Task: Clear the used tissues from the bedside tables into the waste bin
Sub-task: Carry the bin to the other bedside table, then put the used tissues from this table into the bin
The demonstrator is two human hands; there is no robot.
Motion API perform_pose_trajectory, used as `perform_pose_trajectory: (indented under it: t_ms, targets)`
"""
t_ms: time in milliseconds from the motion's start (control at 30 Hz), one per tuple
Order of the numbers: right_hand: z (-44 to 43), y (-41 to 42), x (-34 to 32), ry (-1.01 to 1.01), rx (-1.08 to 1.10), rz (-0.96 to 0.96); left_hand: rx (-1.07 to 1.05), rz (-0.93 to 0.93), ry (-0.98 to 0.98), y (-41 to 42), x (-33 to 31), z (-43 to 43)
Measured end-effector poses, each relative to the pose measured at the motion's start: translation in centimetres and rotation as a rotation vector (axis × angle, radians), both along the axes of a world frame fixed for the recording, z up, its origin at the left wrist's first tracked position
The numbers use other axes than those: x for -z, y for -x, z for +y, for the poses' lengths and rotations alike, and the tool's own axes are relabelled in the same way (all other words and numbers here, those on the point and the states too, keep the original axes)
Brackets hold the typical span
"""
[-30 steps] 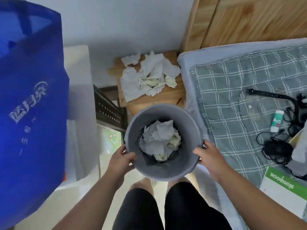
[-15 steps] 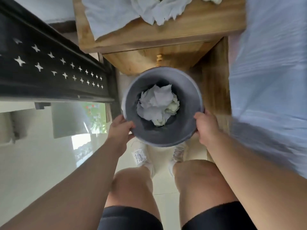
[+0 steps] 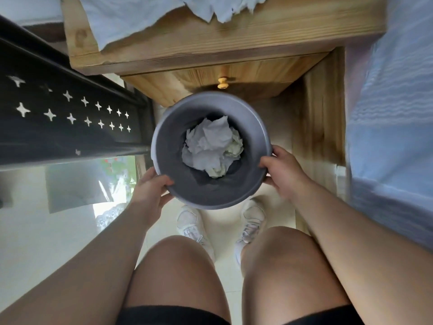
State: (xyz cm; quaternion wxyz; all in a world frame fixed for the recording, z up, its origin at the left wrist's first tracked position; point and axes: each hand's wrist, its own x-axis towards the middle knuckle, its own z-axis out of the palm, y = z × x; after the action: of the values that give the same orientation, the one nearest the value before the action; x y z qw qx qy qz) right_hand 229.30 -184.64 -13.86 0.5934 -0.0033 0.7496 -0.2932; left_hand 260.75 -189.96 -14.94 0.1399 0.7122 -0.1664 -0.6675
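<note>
Left hand (image 3: 150,188) and right hand (image 3: 283,174) both grip the rim of the waste bin (image 3: 210,102), one on each side, thumbs hooked inside the wall and fingers curled under outside. The bin sits btwn them, just in front of the counter (image 3: 269,36), below its front edge and close to the drawer knob (image 3: 222,82). It looks held clear of the floor, right over the toes of the white shoes (image 3: 189,221).

The job's half there, I'd say. A crumpled wad of tissues (image 3: 210,146) is already down in the bin. A loose spread of tissues (image 3: 140,17) lies on the counter top, one corner drooping toward the front edge.

What could go wrong? The grip is rim-only. One hand has to let go to fetch paper, so the bin could tip from the other hand and dump the wad. Sweeping instead could also miss. These sheets look light and floppy, so they might flutter past the rim onto the floor, or slide left off the counter toward the black star-cut panel (image 3: 58,118). Lifting the bin too fast could also knock its far rim on the knob or the counter's underside.

Count:
- 2 hands
- 1 bin
- 1 counter in view
- 1 knob
- 2 shoes
- 1 wad in the bin, several sheets, can't separate them
- The counter pile is cut off at the top, so no honest count there either.
- Bed (image 3: 393,113) to the right, nothing on the visible strip.
</note>
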Motion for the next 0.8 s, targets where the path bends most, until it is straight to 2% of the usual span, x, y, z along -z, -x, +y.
perform_pose_trajectory:
  t_ms: [300,433,533,600,700,800]
  targets:
    - [-0.1,1.2,0.4,0.016,-0.039,-0.085,0.078,0.062,0.031,-0.6,0.3,-0.4]
    - [-0.8,0.8,-2.0,-0.046,-0.157,0.002,0.076,0.071,-0.002,0.4,-2.2,-0.2]
    - [-0.9,0.0,-7.8,-0.124,-0.213,0.165,0.016,-0.168,0.023,2.1,-6.4,-0.3]
    - [-0.7,-0.3,-12.8,-0.086,-0.228,0.229,0.036,-0.318,0.100,3.7,-11.1,-0.5]
    - [-1.1,-0.4,-21.5,0.012,-0.242,0.163,0.141,-0.300,0.225,6.2,-19.3,-0.9]
    - [-3.2,0.5,-29.3,0.134,-0.230,0.115,0.123,-0.160,0.353,8.3,-27.2,-2.8]
